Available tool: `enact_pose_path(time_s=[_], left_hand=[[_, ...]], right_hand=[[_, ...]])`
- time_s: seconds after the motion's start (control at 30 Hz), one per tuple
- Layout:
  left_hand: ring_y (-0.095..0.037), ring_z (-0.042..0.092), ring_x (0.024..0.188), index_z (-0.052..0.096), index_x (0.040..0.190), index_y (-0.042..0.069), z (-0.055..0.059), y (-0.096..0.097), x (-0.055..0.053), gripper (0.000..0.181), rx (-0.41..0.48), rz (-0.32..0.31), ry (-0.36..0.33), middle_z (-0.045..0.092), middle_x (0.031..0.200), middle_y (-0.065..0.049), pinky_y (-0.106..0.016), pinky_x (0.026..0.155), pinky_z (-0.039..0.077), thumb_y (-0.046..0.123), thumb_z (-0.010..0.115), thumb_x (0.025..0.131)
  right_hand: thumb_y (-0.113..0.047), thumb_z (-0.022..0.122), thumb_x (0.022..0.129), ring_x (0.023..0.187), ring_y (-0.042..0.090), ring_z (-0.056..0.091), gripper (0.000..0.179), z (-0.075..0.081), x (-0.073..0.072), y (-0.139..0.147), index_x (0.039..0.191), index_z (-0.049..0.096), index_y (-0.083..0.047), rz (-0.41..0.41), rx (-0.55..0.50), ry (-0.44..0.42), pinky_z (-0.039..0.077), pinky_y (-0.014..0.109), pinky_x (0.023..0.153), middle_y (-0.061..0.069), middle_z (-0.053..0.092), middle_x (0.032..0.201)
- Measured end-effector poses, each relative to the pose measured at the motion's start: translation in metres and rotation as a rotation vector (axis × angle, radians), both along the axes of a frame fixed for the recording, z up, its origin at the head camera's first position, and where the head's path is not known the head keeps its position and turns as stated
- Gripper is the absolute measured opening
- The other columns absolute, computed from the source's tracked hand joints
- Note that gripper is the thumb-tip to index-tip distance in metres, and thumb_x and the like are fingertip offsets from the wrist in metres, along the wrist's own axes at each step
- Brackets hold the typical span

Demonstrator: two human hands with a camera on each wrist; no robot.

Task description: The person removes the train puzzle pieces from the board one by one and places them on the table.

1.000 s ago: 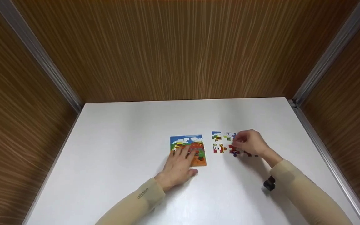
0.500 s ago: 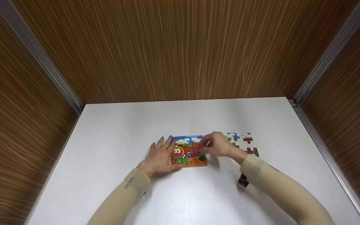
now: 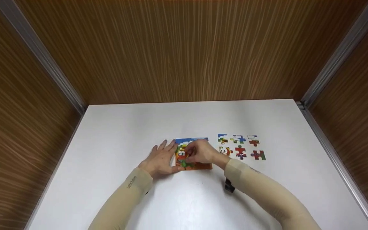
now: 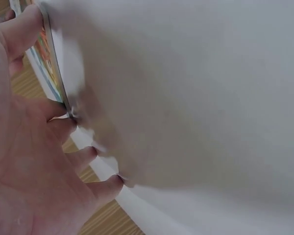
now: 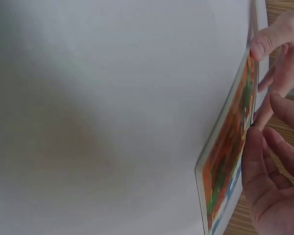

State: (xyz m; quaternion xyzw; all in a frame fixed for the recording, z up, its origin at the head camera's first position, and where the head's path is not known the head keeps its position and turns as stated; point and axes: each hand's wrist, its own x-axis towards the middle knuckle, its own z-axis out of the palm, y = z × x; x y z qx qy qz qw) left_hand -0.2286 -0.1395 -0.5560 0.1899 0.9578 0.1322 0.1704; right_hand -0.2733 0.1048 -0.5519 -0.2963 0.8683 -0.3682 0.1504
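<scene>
My left hand (image 3: 160, 160) lies at the left side of a colorful cartoon jigsaw puzzle board (image 3: 201, 166). Its fingers are spread, and the thumb touches the lower left corner. In the left wrist view this hand (image 4: 34, 161) has its fingertips on the white table. Over the middle of the board bends my right hand (image 3: 201, 152), thumb and fingers apart, hiding part of the picture. In the right wrist view a fingertip of that hand (image 5: 279, 191) touches the board (image 5: 223, 166), and no loose piece shows between its fingers.
Several loose puzzle pieces (image 3: 240, 152) lie in two rows right of the board. The white table (image 3: 123, 134) is bounded by wood-grain walls (image 3: 184, 51) at the back and sides. A black wrist camera (image 3: 229, 186) hangs under the right sleeve.
My right hand has moved left from the loose pieces to the middle of the board. My left hand has slid left off the picture to the board's left edge.
</scene>
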Motion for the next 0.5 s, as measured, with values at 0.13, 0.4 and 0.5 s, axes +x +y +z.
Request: enact_pose_path(time_s=[0.13, 0.4, 0.5], left_hand=[[-0.04, 0.011, 0.179, 0.021, 0.181, 0.014, -0.003, 0.001, 0.001, 0.113, -0.013, -0.003, 0.003, 0.013, 0.192, -0.005, -0.069, 0.142, 0.016, 0.077, 0.066, 0.099], [-0.04, 0.01, 0.179, 0.021, 0.181, 0.013, -0.006, 0.0, 0.001, 0.112, -0.042, -0.026, 0.011, 0.011, 0.192, -0.006, -0.071, 0.141, 0.018, 0.077, 0.064, 0.1], [-0.038, 0.009, 0.18, 0.021, 0.181, 0.013, -0.006, -0.002, 0.0, 0.113, -0.033, -0.02, 0.014, 0.011, 0.192, -0.005, -0.071, 0.141, 0.017, 0.077, 0.065, 0.099]], right_hand=[[-0.012, 0.096, 0.086, 0.082, 0.007, 0.07, 0.032, -0.008, 0.001, -0.006, 0.114, 0.085, -0.002, 0.008, 0.005, 0.02, 0.058, 0.019, 0.073, 0.012, 0.086, 0.102], [-0.014, 0.099, 0.082, 0.084, 0.011, 0.071, 0.038, -0.015, 0.005, -0.013, 0.117, 0.086, -0.005, 0.021, 0.083, 0.091, 0.059, 0.027, 0.078, 0.008, 0.086, 0.1], [-0.015, 0.098, 0.082, 0.086, 0.012, 0.069, 0.038, -0.012, 0.006, -0.017, 0.117, 0.085, -0.005, 0.019, 0.109, 0.075, 0.059, 0.031, 0.08, 0.007, 0.084, 0.1]])
